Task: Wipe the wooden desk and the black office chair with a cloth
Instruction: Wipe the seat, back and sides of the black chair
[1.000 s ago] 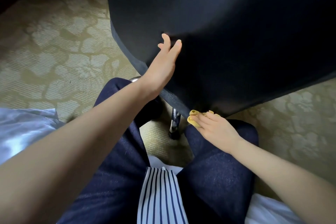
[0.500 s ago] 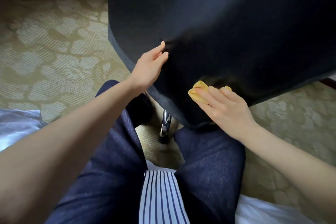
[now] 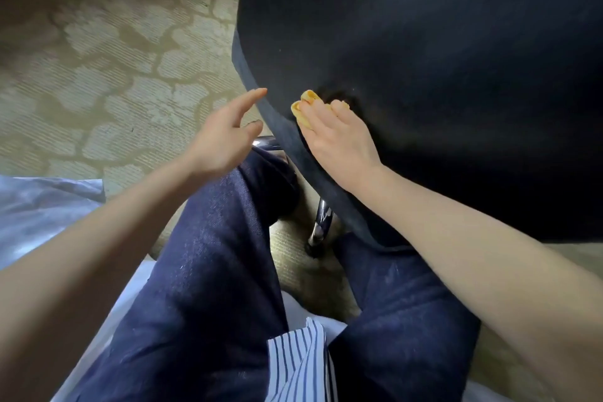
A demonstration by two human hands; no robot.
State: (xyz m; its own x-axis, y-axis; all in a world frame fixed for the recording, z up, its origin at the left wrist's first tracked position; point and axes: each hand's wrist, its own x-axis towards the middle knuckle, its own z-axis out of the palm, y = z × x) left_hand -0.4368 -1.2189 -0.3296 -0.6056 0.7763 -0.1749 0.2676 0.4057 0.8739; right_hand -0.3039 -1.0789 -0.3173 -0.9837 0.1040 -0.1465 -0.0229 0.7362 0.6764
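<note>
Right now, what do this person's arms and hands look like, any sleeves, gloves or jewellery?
Both arms are bare, with no sleeve in view. The left hand and right hand wear no gloves, and no ring or watch shows. Also worn: dark blue jeans and a striped shirt.

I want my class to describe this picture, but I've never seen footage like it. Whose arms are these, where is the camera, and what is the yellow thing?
No machine here: a person wears a wide-angle camera on the head, looking forward and down. So you see their own arms, their legs in dark jeans and the hem of a striped shirt. The big dark shape is the black office chair, seen close up. A chrome part of its base shows beneath it, above patterned carpet. The right hand presses a folded yellow cloth against the chair's fabric with straight fingers. The left hand holds nothing, its fingers relaxed by the chair's edge. Whether it touches cannot be told.
</note>
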